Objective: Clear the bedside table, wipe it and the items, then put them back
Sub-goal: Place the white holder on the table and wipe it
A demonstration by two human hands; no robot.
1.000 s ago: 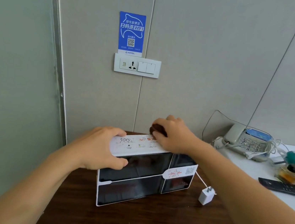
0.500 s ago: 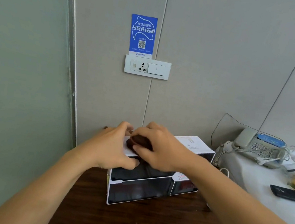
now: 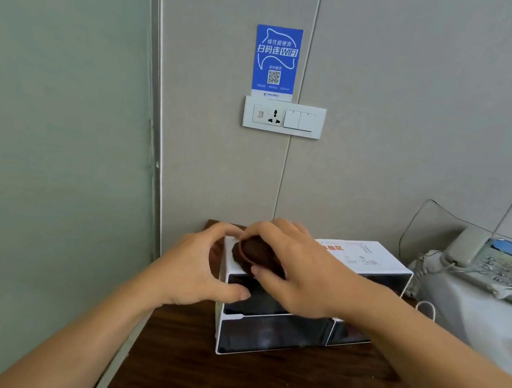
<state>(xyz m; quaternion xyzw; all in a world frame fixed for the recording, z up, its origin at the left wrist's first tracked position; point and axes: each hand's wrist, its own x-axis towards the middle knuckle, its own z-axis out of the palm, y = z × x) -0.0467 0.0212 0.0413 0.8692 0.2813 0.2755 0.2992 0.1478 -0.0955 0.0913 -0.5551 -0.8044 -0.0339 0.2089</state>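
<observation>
Box [image 3: 366,259] white on my dark bedside table [image 3: 225,380], left hand [image 3: 197,270] gripping its left end, right hand [image 3: 299,276] pinching brown cloth [image 3: 257,253] on top.

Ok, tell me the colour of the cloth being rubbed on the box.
Dark brown: the cloth, under the right hand, shows in the head view.

"WIFI", QR code on blue wall sticker [image 3: 276,62]

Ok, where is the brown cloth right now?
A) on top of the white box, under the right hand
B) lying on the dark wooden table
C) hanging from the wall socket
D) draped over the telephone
A: the right hand grips the brown cloth on the left end of the white box top, while the left hand holds that end of the box.
</observation>
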